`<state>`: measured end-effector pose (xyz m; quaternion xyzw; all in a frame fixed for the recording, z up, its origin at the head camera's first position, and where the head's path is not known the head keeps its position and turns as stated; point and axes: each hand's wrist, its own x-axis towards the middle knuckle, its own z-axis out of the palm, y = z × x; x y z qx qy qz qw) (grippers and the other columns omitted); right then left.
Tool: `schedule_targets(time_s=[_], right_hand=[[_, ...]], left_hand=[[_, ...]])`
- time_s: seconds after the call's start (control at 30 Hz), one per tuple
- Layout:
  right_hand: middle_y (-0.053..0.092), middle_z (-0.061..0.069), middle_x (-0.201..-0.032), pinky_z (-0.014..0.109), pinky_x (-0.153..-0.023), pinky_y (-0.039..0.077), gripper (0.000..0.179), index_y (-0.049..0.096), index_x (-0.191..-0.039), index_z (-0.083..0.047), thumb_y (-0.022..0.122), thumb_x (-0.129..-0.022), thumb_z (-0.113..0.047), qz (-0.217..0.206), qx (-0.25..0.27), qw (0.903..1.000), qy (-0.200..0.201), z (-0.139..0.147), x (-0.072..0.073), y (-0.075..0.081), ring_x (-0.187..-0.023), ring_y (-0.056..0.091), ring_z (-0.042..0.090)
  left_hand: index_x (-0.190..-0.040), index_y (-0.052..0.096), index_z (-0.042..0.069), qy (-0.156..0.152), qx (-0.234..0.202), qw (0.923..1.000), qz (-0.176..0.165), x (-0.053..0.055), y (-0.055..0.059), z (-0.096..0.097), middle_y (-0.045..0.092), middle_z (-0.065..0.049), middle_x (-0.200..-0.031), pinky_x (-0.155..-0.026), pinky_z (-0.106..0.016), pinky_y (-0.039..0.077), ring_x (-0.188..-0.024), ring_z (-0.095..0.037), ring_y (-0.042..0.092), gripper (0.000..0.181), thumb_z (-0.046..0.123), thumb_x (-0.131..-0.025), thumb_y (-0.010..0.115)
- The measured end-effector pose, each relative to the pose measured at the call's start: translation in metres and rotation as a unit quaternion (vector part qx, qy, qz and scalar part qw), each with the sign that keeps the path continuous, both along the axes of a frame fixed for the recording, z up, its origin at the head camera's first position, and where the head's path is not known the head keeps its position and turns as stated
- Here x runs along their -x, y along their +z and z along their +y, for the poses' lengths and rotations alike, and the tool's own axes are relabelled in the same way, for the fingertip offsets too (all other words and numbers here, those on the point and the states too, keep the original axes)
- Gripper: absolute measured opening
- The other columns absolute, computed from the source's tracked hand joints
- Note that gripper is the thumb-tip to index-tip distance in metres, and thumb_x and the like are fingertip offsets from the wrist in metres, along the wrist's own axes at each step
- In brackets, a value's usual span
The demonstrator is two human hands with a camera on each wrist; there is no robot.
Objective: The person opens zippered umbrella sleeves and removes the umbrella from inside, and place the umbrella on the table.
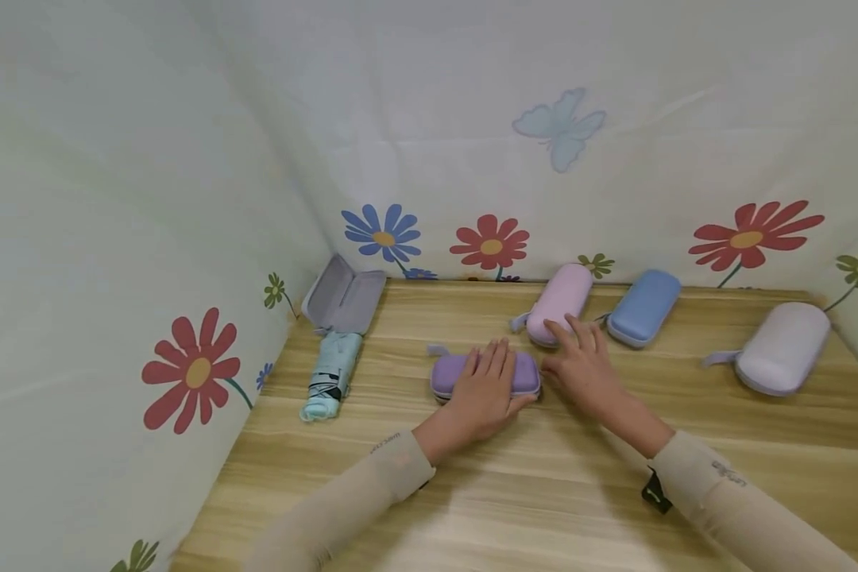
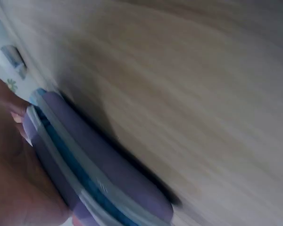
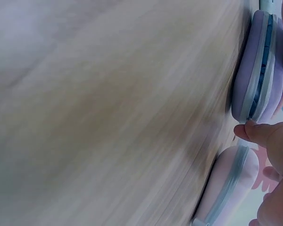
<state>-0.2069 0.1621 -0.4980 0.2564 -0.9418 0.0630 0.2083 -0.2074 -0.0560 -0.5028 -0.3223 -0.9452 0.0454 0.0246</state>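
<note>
Tabletop: flat left grip spans purple case, right grip pinches its end.

Head looks down; wrist views share purple case

I can see a purple, rounded-oblong zip case lying flat, lengthwise from nine o'clock to three, parted along its six-o'clock side between grey bands, blue showing inside; a pale strap juts toward ten.
</note>
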Motion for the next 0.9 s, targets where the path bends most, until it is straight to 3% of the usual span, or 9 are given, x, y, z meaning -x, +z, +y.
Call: schedule_targets(time_s=[0.1, 0.27, 0.5, 0.77, 0.83, 0.9], right_hand=[[0.05, 0.021, -0.144, 0.077, -0.103, 0.031, 0.01, 0.079, -0.088, -0.016, 0.085, -0.082, -0.02, 0.01, 0.005, 0.9999, 0.006, -0.001, 0.0, 0.0, -0.137, 0.038, 0.054], [0.049, 0.02, -0.146, 0.077, -0.104, 0.028, 0.008, 0.078, -0.086, -0.015, 0.084, -0.083, -0.02, -0.002, 0.011, 0.9999, -0.002, 0.001, 0.0, -0.002, -0.139, 0.035, 0.054], [0.047, 0.019, -0.148, 0.077, -0.106, 0.026, 0.007, 0.079, -0.088, -0.016, 0.081, -0.086, -0.022, -0.025, 0.007, 0.9997, -0.001, 0.005, -0.003, -0.002, -0.141, 0.032, 0.054], [0.046, 0.019, -0.149, 0.077, -0.105, 0.027, 0.007, 0.079, -0.088, -0.017, 0.082, -0.086, -0.023, -0.013, 0.007, 0.9998, 0.011, 0.005, -0.002, -0.005, -0.141, 0.032, 0.053], [0.045, 0.018, -0.15, 0.078, -0.104, 0.028, 0.006, 0.079, -0.088, -0.017, 0.082, -0.086, -0.022, -0.006, 0.007, 0.9998, 0.018, 0.003, -0.002, -0.005, -0.141, 0.032, 0.053], [0.044, 0.018, -0.15, 0.078, -0.103, 0.028, 0.006, 0.078, -0.087, -0.017, 0.082, -0.086, -0.021, 0.0, 0.007, 0.9997, 0.024, 0.002, -0.002, -0.005, -0.14, 0.033, 0.053]], left_hand=[[-0.16, 0.027, 0.002, 0.018, 0.032, 0.9985, 0.04, 0.0, -0.002, 0.005, 0.026, -0.016, -0.166, -0.123, -0.051, 0.016, -0.155, -0.028, 0.021, 0.083, 0.064, -0.105, 0.027], [-0.159, 0.028, 0.001, -0.004, 0.062, 0.9956, 0.07, 0.004, -0.005, 0.003, 0.031, -0.015, -0.164, -0.123, -0.052, 0.017, -0.154, -0.028, 0.023, 0.076, 0.055, -0.106, 0.037], [-0.159, 0.028, 0.001, -0.07, 0.047, 0.9958, 0.036, 0.009, -0.006, -0.007, 0.033, -0.015, -0.163, -0.124, -0.049, 0.018, -0.153, -0.028, 0.025, 0.072, 0.049, -0.107, 0.041], [-0.159, 0.028, 0.004, -0.18, 0.017, 0.9835, 0.012, 0.019, -0.006, -0.026, 0.034, -0.011, -0.161, -0.125, -0.044, 0.016, -0.152, -0.025, 0.026, 0.076, 0.056, -0.106, 0.04], [-0.159, 0.028, 0.006, -0.193, 0.009, 0.9812, 0.002, 0.02, -0.006, -0.029, 0.034, -0.01, -0.162, -0.125, -0.044, 0.015, -0.152, -0.024, 0.025, 0.076, 0.058, -0.105, 0.039], [-0.159, 0.03, 0.009, -0.183, 0.004, 0.9832, 0.003, 0.018, -0.007, -0.03, 0.035, -0.007, -0.161, -0.124, -0.045, 0.016, -0.152, -0.023, 0.026, 0.076, 0.061, -0.104, 0.039]])
